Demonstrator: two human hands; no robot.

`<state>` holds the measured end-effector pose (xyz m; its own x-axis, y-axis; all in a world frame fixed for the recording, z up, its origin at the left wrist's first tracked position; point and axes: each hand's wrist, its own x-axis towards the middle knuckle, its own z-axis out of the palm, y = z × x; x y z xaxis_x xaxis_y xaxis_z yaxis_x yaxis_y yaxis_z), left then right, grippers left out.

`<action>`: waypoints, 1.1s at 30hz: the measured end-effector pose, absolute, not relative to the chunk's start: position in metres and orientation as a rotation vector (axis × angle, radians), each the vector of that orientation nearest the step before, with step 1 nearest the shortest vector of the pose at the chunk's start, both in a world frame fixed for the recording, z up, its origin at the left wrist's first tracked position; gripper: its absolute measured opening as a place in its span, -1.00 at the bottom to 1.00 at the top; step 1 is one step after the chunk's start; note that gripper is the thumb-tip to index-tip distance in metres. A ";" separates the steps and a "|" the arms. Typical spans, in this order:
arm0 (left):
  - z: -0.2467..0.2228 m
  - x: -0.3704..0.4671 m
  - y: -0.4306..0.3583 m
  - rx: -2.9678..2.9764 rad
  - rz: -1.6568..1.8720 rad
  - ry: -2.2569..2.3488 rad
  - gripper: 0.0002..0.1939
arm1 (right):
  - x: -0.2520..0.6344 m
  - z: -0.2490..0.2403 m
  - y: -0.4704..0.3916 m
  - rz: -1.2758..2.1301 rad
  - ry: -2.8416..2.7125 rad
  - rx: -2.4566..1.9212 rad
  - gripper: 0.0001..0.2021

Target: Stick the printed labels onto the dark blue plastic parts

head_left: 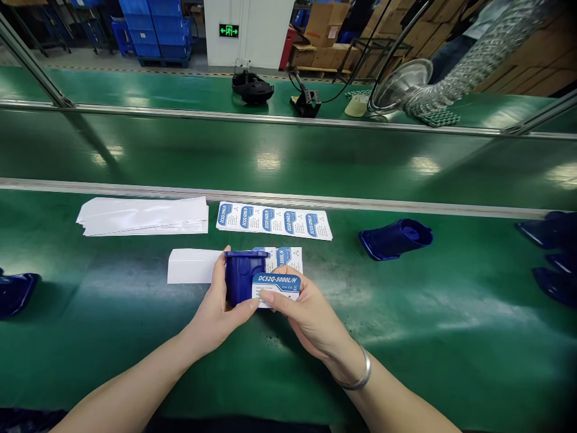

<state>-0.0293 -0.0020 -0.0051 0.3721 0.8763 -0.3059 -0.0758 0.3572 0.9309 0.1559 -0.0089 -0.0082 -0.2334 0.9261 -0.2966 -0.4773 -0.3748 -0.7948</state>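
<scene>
My left hand (pixel 216 313) grips a dark blue plastic housing (pixel 241 276) by its left side, thumb across its lower front. In my right hand (pixel 306 313) is a white and blue sticker label (pixel 282 282) printed DC52Q-5000L/H, pinched between thumb and fingers. The label overlaps the right part of the housing's front; whether it is stuck there I cannot tell. Behind both hands lies a label strip, with a blank white part (pixel 192 266) at left and printed labels (pixel 291 257) at right. My right wrist wears a silver bangle (pixel 360 373).
Farther back lie a stack of white backing sheets (pixel 144 216) and a sheet of printed labels (pixel 274 221). Another blue housing (pixel 396 239) rests at right. More blue parts sit at the left (pixel 18 294) and right edges. A metal rail (pixel 288 121) crosses behind the green bench.
</scene>
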 end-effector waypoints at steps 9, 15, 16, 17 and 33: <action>-0.003 -0.030 -0.002 1.018 0.776 0.991 0.00 | 0.154 -0.006 -0.009 1.782 -0.677 -0.981 -0.61; -0.002 -0.027 -0.002 0.997 0.806 0.992 0.00 | 0.155 -0.005 -0.009 1.793 -0.675 -0.982 -0.61; -0.001 -0.026 -0.003 0.984 0.812 0.999 -0.01 | 0.155 -0.005 -0.009 1.795 -0.671 -0.973 -0.62; 0.000 -0.025 -0.004 0.971 0.819 1.011 -0.01 | 0.156 -0.005 -0.008 1.800 -0.668 -0.963 -0.63; 0.004 -0.022 -0.006 0.941 0.842 1.043 -0.03 | 0.154 -0.002 -0.008 1.789 -0.682 -0.958 -0.62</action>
<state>-0.0221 -0.0059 0.0039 0.2855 0.9033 -0.3203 -0.1229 0.3659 0.9225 0.1542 -0.0079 -0.0022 -0.2310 0.9231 -0.3074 -0.4844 -0.3831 -0.7865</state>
